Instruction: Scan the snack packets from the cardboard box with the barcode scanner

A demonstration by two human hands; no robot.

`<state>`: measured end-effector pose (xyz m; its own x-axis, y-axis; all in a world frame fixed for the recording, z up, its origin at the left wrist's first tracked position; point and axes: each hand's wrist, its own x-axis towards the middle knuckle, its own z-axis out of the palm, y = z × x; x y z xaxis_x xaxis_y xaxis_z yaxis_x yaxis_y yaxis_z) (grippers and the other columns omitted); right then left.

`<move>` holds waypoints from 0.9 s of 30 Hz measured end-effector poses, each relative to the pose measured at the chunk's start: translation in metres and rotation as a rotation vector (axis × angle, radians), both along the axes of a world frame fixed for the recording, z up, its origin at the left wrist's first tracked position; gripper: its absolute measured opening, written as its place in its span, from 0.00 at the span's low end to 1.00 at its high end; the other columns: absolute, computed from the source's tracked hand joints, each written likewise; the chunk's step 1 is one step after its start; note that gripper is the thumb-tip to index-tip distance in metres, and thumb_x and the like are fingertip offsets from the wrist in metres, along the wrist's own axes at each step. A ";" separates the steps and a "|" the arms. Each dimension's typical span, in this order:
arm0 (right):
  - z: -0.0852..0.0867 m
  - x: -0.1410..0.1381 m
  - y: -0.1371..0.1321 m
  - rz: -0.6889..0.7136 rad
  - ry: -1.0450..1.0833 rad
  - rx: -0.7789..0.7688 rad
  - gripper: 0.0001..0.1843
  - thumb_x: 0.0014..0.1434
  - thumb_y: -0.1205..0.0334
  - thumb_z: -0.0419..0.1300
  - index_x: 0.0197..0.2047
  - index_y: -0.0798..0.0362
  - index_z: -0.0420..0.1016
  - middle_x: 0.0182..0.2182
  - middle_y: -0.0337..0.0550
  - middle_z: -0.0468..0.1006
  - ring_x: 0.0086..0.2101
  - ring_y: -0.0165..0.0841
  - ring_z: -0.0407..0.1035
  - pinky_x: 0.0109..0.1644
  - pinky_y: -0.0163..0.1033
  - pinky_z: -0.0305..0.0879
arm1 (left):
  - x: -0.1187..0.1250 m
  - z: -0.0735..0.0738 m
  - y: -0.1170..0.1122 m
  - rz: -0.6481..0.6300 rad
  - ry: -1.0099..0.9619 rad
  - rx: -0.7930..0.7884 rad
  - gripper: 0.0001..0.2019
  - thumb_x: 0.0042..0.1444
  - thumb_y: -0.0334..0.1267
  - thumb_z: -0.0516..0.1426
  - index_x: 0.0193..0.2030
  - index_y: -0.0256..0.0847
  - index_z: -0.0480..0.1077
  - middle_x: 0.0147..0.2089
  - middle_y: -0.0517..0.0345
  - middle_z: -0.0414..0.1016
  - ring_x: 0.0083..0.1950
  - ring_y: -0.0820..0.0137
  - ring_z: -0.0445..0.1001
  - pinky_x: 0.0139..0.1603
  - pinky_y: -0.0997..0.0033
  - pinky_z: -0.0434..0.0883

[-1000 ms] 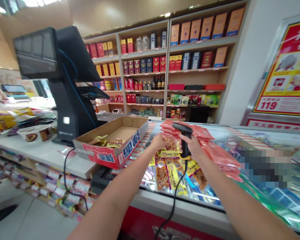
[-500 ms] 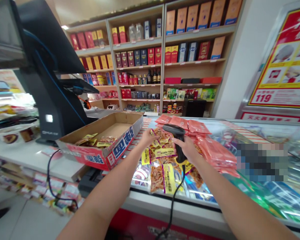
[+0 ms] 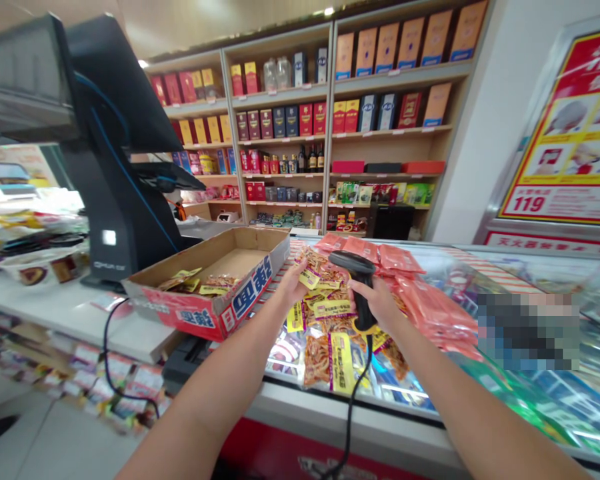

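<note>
A glass-topped freezer [image 3: 445,267] runs across the front of a shop, with a white checkout counter [image 3: 65,313] to its left. A black till screen [image 3: 115,167] stands on the counter, and behind it wooden shelves [image 3: 280,133] hold boxed liquor and bottles. A red-and-yellow poster [image 3: 565,147] hangs at the right. A shallow cardboard box [image 3: 195,307] with a few yellow packets sits on the counter's edge.

The left hand [image 3: 293,283] is closed on a snack packet [image 3: 317,267], gripping it upright above a spread of yellow-labelled packets [image 3: 325,353] on the glass. The right hand [image 3: 375,303] is wrapped around the handle of a black barcode scanner [image 3: 360,287], whose cable [image 3: 353,413] hangs down past the freezer's edge. Pink packets [image 3: 430,310] lie just beside it. Both forearms reach forward, the hands close together but not touching.
</note>
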<state>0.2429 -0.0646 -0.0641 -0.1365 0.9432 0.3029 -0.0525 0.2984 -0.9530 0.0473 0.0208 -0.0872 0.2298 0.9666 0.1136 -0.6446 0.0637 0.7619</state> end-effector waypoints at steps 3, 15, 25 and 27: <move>0.000 -0.001 -0.001 0.011 -0.003 -0.001 0.16 0.49 0.50 0.64 0.21 0.54 0.70 0.15 0.39 0.71 0.15 0.29 0.66 0.19 0.34 0.63 | 0.001 -0.004 0.000 0.013 0.166 0.076 0.22 0.43 0.40 0.69 0.45 0.36 0.70 0.39 0.48 0.80 0.45 0.56 0.80 0.52 0.51 0.74; 0.002 -0.003 -0.004 -0.018 0.015 -0.020 0.16 0.47 0.50 0.66 0.22 0.54 0.70 0.16 0.38 0.71 0.15 0.29 0.66 0.19 0.34 0.63 | 0.005 0.007 -0.020 0.206 1.586 0.805 0.27 0.44 0.43 0.68 0.53 0.44 0.75 0.59 0.50 0.74 0.59 0.56 0.71 0.62 0.61 0.66; 0.000 -0.003 -0.003 0.014 -0.009 -0.030 0.17 0.49 0.49 0.65 0.21 0.54 0.70 0.14 0.38 0.71 0.15 0.29 0.65 0.18 0.34 0.62 | -0.001 0.001 -0.005 0.423 1.373 0.565 0.18 0.54 0.31 0.57 0.51 0.41 0.77 0.45 0.52 0.81 0.47 0.61 0.77 0.52 0.64 0.70; 0.000 -0.002 -0.004 0.023 0.001 -0.030 0.17 0.49 0.49 0.64 0.21 0.54 0.70 0.14 0.38 0.70 0.14 0.29 0.65 0.18 0.34 0.62 | 0.002 -0.002 0.000 0.533 1.033 0.436 0.12 0.53 0.34 0.58 0.44 0.38 0.78 0.40 0.54 0.82 0.43 0.62 0.78 0.49 0.64 0.72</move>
<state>0.2409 -0.0682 -0.0637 -0.1582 0.9485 0.2745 -0.0601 0.2682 -0.9615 0.0492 0.0208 -0.0894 -0.0068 0.8937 0.4486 0.4019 -0.4083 0.8196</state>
